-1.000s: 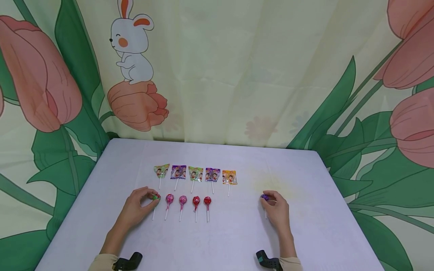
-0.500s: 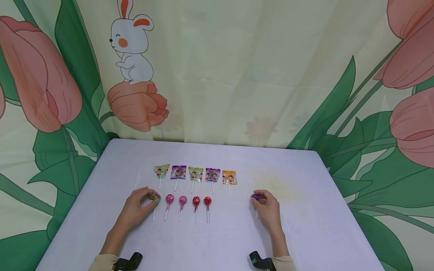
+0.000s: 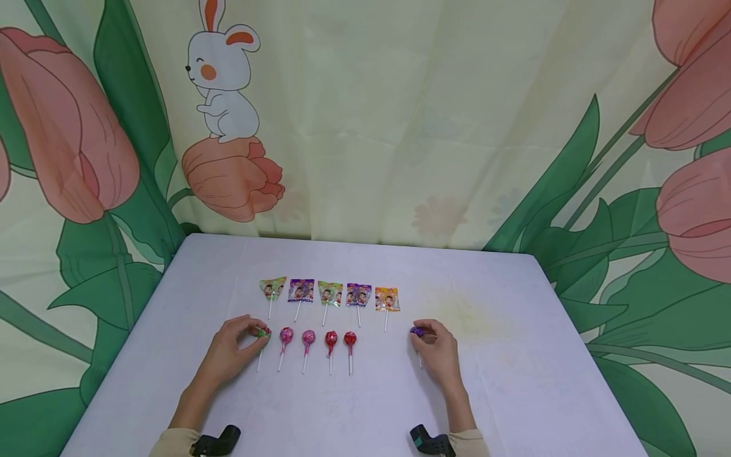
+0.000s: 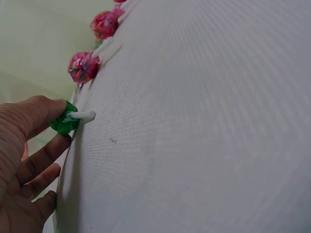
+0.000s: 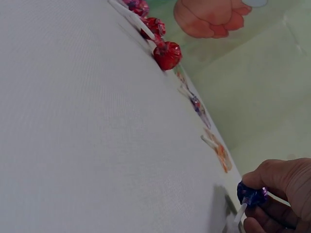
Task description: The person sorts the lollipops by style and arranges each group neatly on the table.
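At the left end of the front row, my left hand [image 3: 231,348] pinches a green lollipop [image 4: 64,119] by its wrapped head between thumb and finger. Its white stick points toward me. My right hand [image 3: 438,352] pinches a purple-blue lollipop [image 5: 251,194] by the head, some way to the right of the row; its stick hangs down. Between the hands lie two pink lollipops, the nearer to the left hand being this pink lollipop [image 3: 286,336], and two red ones, the rightmost being this red lollipop [image 3: 350,339].
Behind them is a row of flat-wrapped lollipops in green, purple and orange, ending at the orange-wrapped lollipop [image 3: 386,299]. All lie on a white-covered table [image 3: 320,419]. A curtain [image 3: 365,127] printed with tulips and a rabbit hangs behind the table's far edge.
My right hand has moved left with the purple-blue lollipop, closer to the red lollipops. The left hand has stayed on the green lollipop, and both rows lie as before.
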Demonstrator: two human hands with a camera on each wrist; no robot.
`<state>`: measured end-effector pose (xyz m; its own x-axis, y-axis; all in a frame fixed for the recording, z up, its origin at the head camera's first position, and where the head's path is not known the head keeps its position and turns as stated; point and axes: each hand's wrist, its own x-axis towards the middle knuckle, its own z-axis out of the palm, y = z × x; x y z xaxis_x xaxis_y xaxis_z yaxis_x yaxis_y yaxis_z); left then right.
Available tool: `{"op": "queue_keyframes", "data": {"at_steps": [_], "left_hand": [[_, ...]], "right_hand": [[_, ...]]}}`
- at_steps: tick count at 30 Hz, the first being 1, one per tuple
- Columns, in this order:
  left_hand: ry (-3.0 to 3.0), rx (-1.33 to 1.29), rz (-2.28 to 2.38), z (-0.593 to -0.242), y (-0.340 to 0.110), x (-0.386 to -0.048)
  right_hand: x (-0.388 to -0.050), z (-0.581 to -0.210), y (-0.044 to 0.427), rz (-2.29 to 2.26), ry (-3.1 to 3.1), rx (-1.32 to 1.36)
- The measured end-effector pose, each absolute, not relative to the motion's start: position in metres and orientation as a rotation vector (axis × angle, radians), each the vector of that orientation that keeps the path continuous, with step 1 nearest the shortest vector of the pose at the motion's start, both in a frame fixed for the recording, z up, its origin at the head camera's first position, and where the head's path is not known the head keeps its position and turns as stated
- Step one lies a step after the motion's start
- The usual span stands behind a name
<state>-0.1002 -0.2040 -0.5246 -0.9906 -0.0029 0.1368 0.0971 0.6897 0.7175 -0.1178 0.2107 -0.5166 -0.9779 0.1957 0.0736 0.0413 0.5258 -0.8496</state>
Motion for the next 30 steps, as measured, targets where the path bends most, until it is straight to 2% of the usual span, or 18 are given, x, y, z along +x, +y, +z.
{"op": "queue_keyframes", "data": {"at_steps": [12, 30], "left_hand": [[-2.772, -0.076, -1.198, -0.524, -0.204, -0.1], [-2.773, -0.074, -1.188, -0.524, -0.204, -0.1]], "right_hand": [[-0.117, -0.514, 0.193, 1.474, -2.631, -0.177], [-0.115, -0.517, 0.162, 1.476, -2.655, -0.002]]}}
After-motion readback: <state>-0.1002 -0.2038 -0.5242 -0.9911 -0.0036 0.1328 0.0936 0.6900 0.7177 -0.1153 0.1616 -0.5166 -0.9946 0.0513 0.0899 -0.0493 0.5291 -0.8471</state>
